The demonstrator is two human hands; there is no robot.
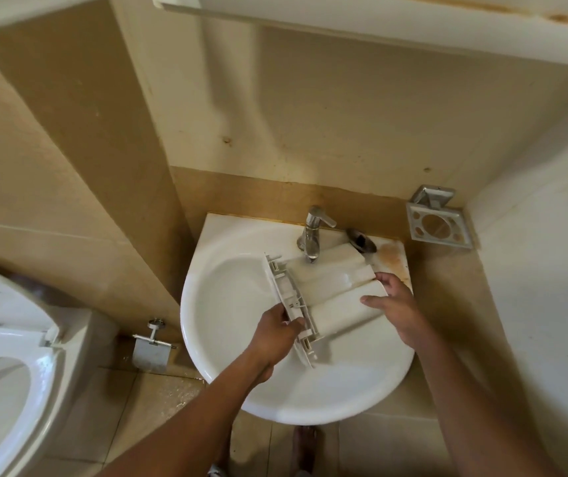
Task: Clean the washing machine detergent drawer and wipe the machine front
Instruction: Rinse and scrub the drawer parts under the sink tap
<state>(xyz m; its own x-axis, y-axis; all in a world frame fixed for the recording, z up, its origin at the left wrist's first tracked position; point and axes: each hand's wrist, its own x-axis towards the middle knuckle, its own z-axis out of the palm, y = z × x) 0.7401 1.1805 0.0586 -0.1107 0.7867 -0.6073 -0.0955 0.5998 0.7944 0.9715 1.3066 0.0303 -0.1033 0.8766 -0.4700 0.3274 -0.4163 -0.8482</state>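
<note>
Over the sink point(227, 304), left hand point(277, 333) and right hand point(396, 302) grip the drawer point(330, 287) by its ends: part 1 underway, front wipe likely pending.

Detergent drawer point(334, 294): off-white plastic, smooth, with a dull sheen. The sink point(206, 304) is glossy white ceramic, rust-stained at its far right corner. Tap point(313, 232), polished metal, bright. Far right, the tumbler holder point(439, 227) looks like brushed metal. On the left, a glossy plastic toilet seat point(10, 356). Wall tiles point(310, 115) beige, matt.
</note>
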